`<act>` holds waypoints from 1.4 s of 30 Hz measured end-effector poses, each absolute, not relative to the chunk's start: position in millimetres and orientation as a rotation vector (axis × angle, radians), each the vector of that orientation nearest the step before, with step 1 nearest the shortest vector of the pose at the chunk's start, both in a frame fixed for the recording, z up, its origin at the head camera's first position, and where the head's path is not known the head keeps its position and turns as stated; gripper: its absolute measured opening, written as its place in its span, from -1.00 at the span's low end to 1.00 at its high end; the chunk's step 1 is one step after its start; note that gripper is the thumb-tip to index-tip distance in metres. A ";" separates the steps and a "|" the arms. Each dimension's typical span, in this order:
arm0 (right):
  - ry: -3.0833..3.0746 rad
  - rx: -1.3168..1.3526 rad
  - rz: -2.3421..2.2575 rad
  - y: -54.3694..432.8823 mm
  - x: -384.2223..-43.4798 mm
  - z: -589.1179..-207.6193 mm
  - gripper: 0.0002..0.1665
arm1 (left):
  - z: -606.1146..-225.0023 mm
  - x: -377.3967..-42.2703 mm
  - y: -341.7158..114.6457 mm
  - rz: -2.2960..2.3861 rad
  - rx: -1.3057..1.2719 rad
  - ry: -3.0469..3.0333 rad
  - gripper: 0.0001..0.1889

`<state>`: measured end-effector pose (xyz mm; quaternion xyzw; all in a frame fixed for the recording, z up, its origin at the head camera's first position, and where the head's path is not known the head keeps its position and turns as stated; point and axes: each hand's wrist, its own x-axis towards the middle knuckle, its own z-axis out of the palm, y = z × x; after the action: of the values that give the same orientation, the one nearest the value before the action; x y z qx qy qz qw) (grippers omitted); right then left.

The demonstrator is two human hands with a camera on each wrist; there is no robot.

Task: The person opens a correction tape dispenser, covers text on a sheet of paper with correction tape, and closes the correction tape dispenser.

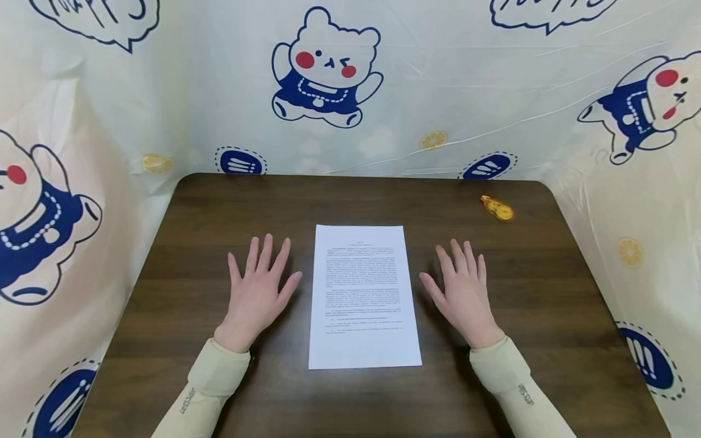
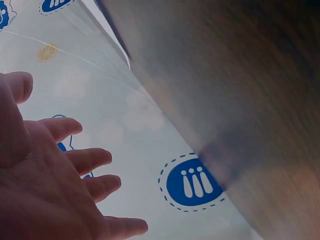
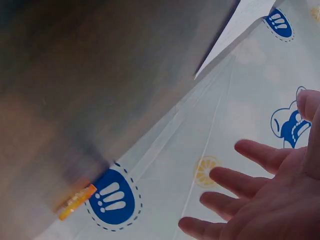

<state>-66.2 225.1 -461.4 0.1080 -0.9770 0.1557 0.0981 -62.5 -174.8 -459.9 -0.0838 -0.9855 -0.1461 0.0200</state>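
Note:
A white sheet of paper (image 1: pixel 361 347) with printed text lies on the dark brown table, roughly upright to the head view. To its left is my left hand (image 1: pixel 256 298), palm down with the fingers straight and spread. My right hand (image 1: pixel 462 298) mirrors it on the other side of the sheet, fingers also spread. Neither hand touches the paper or holds anything. In the wrist views, the left palm (image 2: pixel 45 175) and right palm (image 3: pixel 280 200) show bare, and the sheet is just a thin edge. Whether the hands rest on the wood cannot be told.
At the table's far right lies a small orange-yellow object (image 1: pixel 497 208), rounded at one end and narrow at the other; its kind is unclear. The wooden tabletop (image 1: pixel 246 201) has rounded far corners. Pale curtains (image 1: pixel 219 79) with cartoon bears hang behind and on both sides.

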 end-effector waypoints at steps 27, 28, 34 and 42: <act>-3.144 0.190 0.260 362.1 -206.4 -451.6 -0.52 | -453.7 -58.5 -175.4 -0.468 -0.279 -2.895 -0.55; -3.151 0.170 0.261 367.4 -210.8 -454.1 -0.50 | -453.7 -58.0 -175.4 -0.468 -0.278 -2.897 -0.55; -3.150 0.020 0.304 388.3 -229.9 -465.4 -0.37 | -454.4 -56.1 -175.8 -0.463 -0.267 -2.908 -0.54; -3.237 -0.035 0.308 391.2 -244.6 -470.5 -0.22 | -455.7 -54.7 -177.7 -0.462 -0.250 -2.922 -0.55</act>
<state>-244.6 391.2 -470.5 -0.0107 -0.9939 0.0946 -0.0550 -54.7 -177.7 -455.7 -0.0840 -0.9806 -0.1549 0.0862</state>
